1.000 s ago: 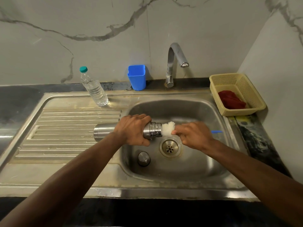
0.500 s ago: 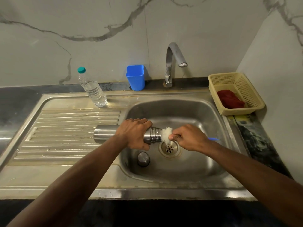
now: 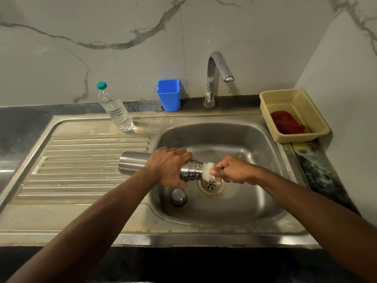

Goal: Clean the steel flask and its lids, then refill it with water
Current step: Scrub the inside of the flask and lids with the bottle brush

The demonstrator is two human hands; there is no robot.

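Observation:
The steel flask (image 3: 132, 165) lies on its side over the sink's left rim, threaded mouth pointing right. My left hand (image 3: 167, 166) is wrapped around its upper body. A white bristle brush (image 3: 207, 170) is pushed into the flask's mouth; only a tuft of bristles shows. My right hand (image 3: 230, 170) is closed on the brush handle, right against the mouth. A steel lid (image 3: 178, 196) stands on the basin floor, just below my left hand. The rest of the brush is hidden in my fist.
The drain (image 3: 211, 183) sits under the brush. A tap (image 3: 214, 78) rises behind the sink basin (image 3: 255, 152). A clear water bottle (image 3: 115, 109) and blue cup (image 3: 169, 94) stand at the back. A yellow basket (image 3: 285, 94) with a red cloth (image 3: 287, 122) is at right. The ribbed drainboard (image 3: 85, 160) lies left.
My right hand has pushed the brush leftwards, deeper into the flask's mouth; fewer bristles show and the blue handle end is no longer visible. The flask has barely moved.

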